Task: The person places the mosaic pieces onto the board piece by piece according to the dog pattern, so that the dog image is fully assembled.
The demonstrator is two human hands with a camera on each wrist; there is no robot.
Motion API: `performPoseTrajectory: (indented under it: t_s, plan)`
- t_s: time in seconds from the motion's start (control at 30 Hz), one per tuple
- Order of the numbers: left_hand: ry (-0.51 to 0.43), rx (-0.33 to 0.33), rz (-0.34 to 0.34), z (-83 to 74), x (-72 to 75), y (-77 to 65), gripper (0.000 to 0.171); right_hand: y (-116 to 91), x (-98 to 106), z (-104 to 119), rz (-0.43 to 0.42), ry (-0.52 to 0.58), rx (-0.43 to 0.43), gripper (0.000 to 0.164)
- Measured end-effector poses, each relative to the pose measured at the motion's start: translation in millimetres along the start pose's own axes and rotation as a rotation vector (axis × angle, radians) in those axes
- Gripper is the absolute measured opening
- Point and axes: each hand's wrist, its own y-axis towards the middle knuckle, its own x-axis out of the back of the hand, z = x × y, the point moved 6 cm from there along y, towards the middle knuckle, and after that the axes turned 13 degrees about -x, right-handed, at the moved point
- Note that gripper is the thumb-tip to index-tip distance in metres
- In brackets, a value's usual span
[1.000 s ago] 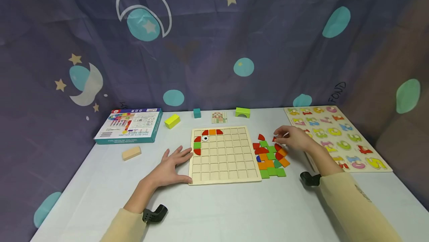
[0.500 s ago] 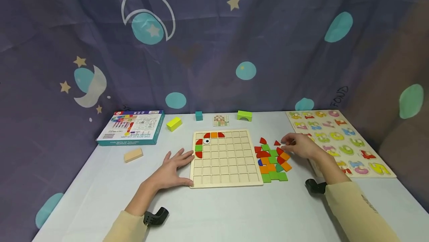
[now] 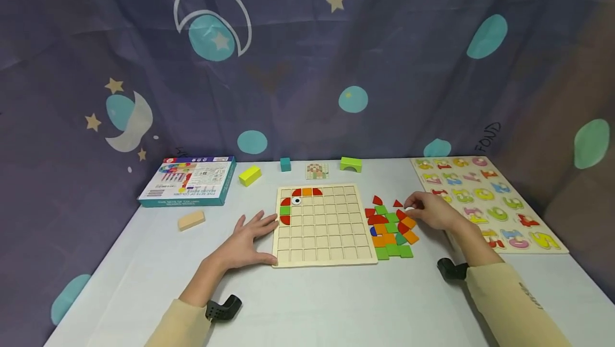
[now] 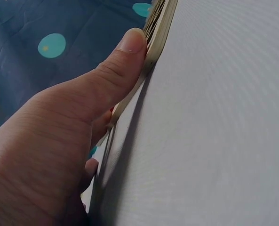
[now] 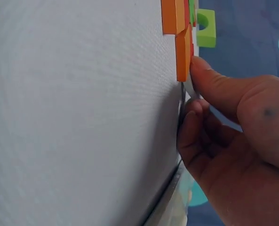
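White tile point(image 3: 409, 209) pinched in right hand point(image 3: 430, 211); left hand point(image 3: 246, 245), fingers spread, at grid board's point(image 3: 328, 237) left edge. I'd lift it straight up.

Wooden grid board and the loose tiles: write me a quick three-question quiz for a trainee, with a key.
1. Multiple choice: in the head view, what colour is the middle tile between the two red tiles in the grid board's left column? A: orange, B: green, C: blue.
2. True or false: the left hand is at the grid board's right edge.
3. Short answer: what does the right hand pinch beside the loose tiles?

Key: 1. B. 2. False; the left hand is at the left edge. 3. A small white piece.
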Motion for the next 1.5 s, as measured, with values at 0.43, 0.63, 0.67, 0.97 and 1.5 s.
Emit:
performPoseTrajectory:
  t_s: [0.43, 0.63, 0.67, 0.97, 1.5]
  plan:
    - [-0.004, -0.013, 0.005, -3.5, -1.0, -0.1, 0.098, 11, -9, 36, -0.014, 0.098, 0.053, 0.010]
    - [-0.004, -0.021, 0.005, -4.1, -2.5, 2.4, 0.097, 26, -23, 76, 0.057, 0.131, 0.107, 0.010]
    - [-0.001, -0.023, 0.005, -4.2, -3.0, 2.6, 0.097, 28, -26, 84, 0.065, 0.132, 0.121, 0.010]
    - [-0.007, -0.011, -0.003, -3.7, -2.8, -1.5, 0.098, 37, -60, 143, 0.130, 0.115, 0.268, 0.013]
    - [0.009, 0.006, -0.005, -0.2, 1.7, -0.4, 0.099, 59, -88, 177, 0.087, 0.041, 0.293, 0.011]
